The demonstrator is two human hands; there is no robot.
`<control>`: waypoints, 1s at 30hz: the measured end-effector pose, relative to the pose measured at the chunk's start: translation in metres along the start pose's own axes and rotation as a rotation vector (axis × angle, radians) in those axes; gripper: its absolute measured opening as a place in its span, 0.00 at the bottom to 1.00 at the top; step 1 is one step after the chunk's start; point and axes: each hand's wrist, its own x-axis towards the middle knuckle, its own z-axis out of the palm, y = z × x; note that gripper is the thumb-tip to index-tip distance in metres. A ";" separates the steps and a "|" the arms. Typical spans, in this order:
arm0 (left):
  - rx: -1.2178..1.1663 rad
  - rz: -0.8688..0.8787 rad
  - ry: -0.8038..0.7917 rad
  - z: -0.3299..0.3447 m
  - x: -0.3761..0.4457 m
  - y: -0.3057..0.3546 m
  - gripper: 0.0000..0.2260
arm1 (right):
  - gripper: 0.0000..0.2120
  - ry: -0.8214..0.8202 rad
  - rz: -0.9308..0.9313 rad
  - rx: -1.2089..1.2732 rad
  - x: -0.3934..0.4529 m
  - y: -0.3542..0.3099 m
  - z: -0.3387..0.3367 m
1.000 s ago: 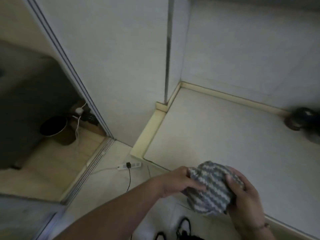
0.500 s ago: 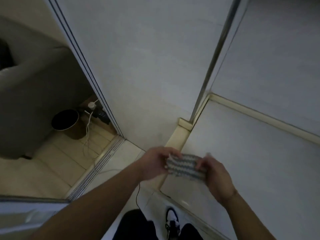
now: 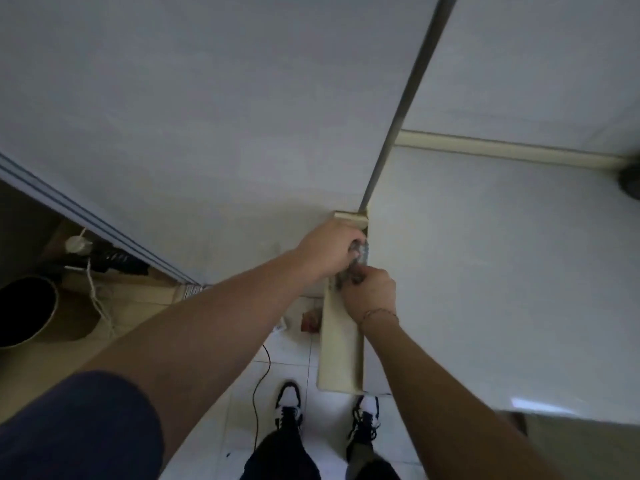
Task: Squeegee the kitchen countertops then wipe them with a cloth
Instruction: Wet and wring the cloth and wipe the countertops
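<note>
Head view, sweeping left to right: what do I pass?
Black bin → white plug → left hand → cloth → countertop → dark object at the far right edge.

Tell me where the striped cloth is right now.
In the head view, the striped cloth sits mid-frame, bunched between the left hand and right hand, at the countertop's left edge, just below the wall corner trim.

1 view only: a head-worn wide-angle camera, looking steeply down from above and behind the hands. Both forearms run up from the lower edge; the table spreads right of the hands, the floor lies left and below. Close range.
</note>
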 end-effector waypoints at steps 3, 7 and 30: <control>0.069 -0.024 -0.047 0.012 0.001 0.005 0.10 | 0.10 0.043 0.066 -0.029 -0.008 0.003 0.004; 0.187 -0.007 -0.149 0.026 -0.017 0.014 0.08 | 0.11 0.024 0.130 -0.002 -0.032 0.028 0.006; -0.304 0.157 -0.320 0.078 -0.215 0.131 0.16 | 0.05 -0.148 -0.295 0.004 -0.202 0.158 -0.079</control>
